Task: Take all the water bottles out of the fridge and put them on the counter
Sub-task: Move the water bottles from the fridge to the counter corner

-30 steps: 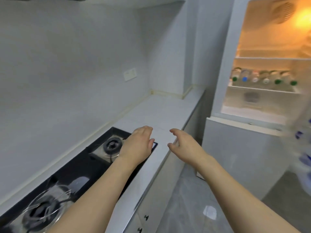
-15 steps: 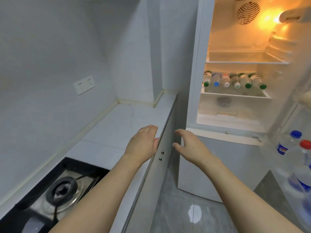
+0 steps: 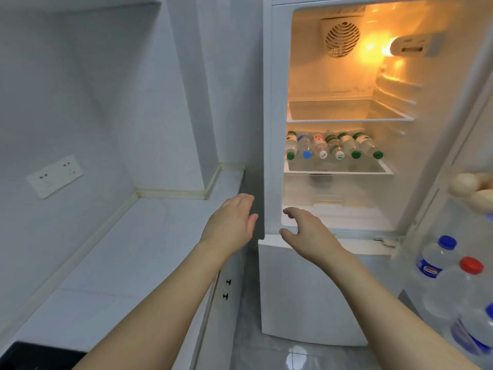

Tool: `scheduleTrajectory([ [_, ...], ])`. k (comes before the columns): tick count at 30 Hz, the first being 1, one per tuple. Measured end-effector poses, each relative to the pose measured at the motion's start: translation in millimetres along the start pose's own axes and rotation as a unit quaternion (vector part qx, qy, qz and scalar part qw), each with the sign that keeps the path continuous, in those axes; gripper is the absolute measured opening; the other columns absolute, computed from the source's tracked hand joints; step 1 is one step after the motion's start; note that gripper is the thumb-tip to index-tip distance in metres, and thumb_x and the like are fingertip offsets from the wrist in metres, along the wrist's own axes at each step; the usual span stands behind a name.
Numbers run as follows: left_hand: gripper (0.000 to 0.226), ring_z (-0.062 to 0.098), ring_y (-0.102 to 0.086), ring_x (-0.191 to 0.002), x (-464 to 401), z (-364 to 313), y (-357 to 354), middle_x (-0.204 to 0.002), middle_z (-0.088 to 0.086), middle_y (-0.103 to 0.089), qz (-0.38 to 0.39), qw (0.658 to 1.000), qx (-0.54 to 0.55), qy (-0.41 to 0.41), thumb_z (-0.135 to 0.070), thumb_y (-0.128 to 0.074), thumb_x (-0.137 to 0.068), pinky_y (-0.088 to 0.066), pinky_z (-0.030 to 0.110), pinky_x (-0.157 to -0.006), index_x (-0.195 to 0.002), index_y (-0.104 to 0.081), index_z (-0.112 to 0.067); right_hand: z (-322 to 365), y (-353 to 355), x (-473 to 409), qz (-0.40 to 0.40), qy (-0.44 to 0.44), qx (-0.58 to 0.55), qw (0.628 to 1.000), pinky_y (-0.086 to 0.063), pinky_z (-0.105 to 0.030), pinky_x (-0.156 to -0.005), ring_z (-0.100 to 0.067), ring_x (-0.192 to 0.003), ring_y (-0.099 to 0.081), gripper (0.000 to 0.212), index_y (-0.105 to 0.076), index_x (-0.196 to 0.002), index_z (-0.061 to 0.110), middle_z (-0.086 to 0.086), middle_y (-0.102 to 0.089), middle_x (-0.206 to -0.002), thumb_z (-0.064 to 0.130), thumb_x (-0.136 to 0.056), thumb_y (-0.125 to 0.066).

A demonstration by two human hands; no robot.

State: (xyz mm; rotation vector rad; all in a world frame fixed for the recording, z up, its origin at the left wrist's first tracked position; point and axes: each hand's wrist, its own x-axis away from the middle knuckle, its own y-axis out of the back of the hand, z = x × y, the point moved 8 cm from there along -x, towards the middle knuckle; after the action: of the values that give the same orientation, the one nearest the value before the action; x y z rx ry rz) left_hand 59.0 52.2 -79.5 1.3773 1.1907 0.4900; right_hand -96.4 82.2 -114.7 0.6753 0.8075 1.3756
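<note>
Room: small white kitchen with a wall socket [image 3: 54, 176] on the left wall.
Counter: the counter [image 3: 138, 252] is on the left, just beside the fridge, and no bottle stands on it yet.
Left hand: the left hand [image 3: 230, 227] is stretched out flat over the counter's edge, fingers straight, holding nothing.
Right hand: the right hand [image 3: 306, 232] reaches toward the fridge with loose fingers, also holding nothing.
Fridge: the fridge [image 3: 269, 129] is wide open and lit inside.
Bottles: six water bottles [image 3: 333, 146] lie side by side on the middle shelf [image 3: 338, 170], caps facing out.
Door: more bottles in the door [image 3: 440, 260] stand upright at the far right.
How to do it well: I think it is best to reach up to the shelf, grab one bottle round its middle, and pull it straight out so the others do not roll.
</note>
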Motion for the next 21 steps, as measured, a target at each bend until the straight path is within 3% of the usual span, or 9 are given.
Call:
scheduleTrajectory([
  [6,0.039,0.02,-0.051,-0.117,-61,-31,-35,-0.134,0.001,-0.052,0.009,0.999,0.043,-0.008,-0.03,-0.044,-0.099,-0.045,0.033,-0.09,-0.134,-0.044,-0.014,-50,30,-43,-0.028,-0.041,-0.016,0.999,-0.038,-0.03,-0.101,-0.017,-0.126,-0.048,0.051,-0.043,-0.142,0.018,0.0,-0.049,-0.141,0.029,-0.094,-0.056],
  [14,0.045,0.022,-0.049,-0.123,-161,-51,-81,-0.141,0.004,-0.048,0.03,0.995,0.093,0.004,-0.033,-0.043,-0.1,-0.041,0.033,-0.097,-0.14,-0.041,-0.014,-109,65,-137,-0.076,-0.06,-0.033,0.995,-0.039,-0.029,-0.099,-0.018,-0.123,-0.051,0.051,-0.047,-0.139,0.016,-0.002,-0.053,-0.137,0.028,-0.091,-0.059],
  [18,0.043,0.023,-0.053,-0.118,-217,-52,-110,-0.133,0.005,-0.055,0.052,0.984,0.161,0.054,-0.034,-0.046,-0.098,-0.042,0.031,-0.091,-0.137,-0.046,-0.013,-144,76,-192,-0.091,-0.088,-0.063,0.99,-0.045,-0.032,-0.094,-0.018,-0.116,-0.054,0.048,-0.051,-0.136,0.019,0.0,-0.056,-0.132,0.031,-0.09,-0.061],
  [21,0.042,0.023,-0.054,-0.116,-257,-51,-139,-0.132,0.004,-0.056,0.074,0.965,0.225,0.117,-0.035,-0.047,-0.098,-0.043,0.031,-0.089,-0.134,-0.048,-0.014,-179,75,-232,-0.097,-0.144,-0.156,0.972,-0.047,-0.032,-0.09,-0.017,-0.109,-0.055,0.045,-0.054,-0.131,0.019,0.001,-0.058,-0.126,0.03,-0.089,-0.064],
])
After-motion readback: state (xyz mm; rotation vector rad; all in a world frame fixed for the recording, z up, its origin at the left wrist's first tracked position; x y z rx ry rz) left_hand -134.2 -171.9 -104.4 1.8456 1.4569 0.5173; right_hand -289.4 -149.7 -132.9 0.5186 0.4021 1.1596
